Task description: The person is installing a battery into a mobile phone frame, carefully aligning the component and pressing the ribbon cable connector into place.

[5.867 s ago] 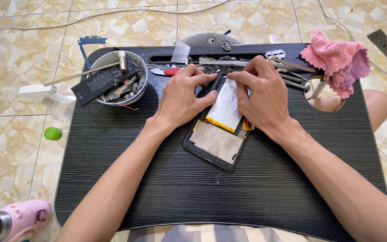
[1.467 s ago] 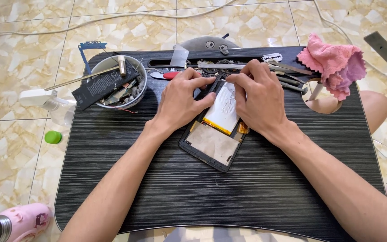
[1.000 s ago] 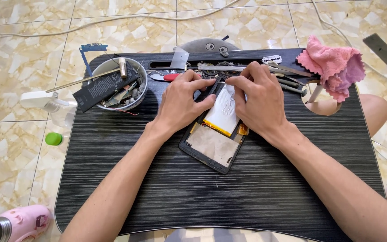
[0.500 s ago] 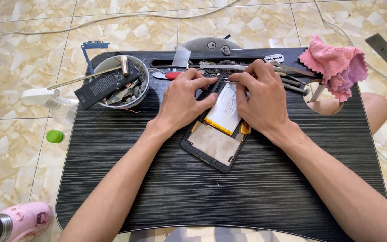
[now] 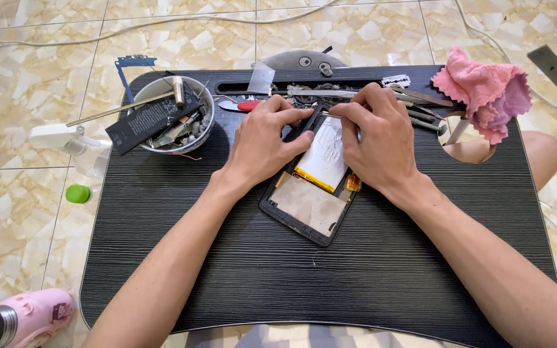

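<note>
An opened phone body (image 5: 307, 207) lies tilted in the middle of the black lap table (image 5: 240, 270), its silver battery (image 5: 325, 161) showing between my hands. My left hand (image 5: 264, 143) rests on the phone's left edge, thumb across the frame and fingers curled at its top. My right hand (image 5: 381, 142) presses on the right side, its fingertips pinched at the phone's top end; whether they hold a small tool is hidden. The upper end of the phone is covered by both hands.
A bowl (image 5: 169, 116) with a black battery and scrap parts stands at the back left. Tweezers, a red-handled tool (image 5: 249, 105) and metal tools lie along the far edge. A pink cloth (image 5: 485, 90) sits at the back right. On the floor: a pink bottle (image 5: 20, 319), a green cap (image 5: 78, 193).
Both hands stay on the phone with only small finger shifts at its top end. The view has drifted slightly.
</note>
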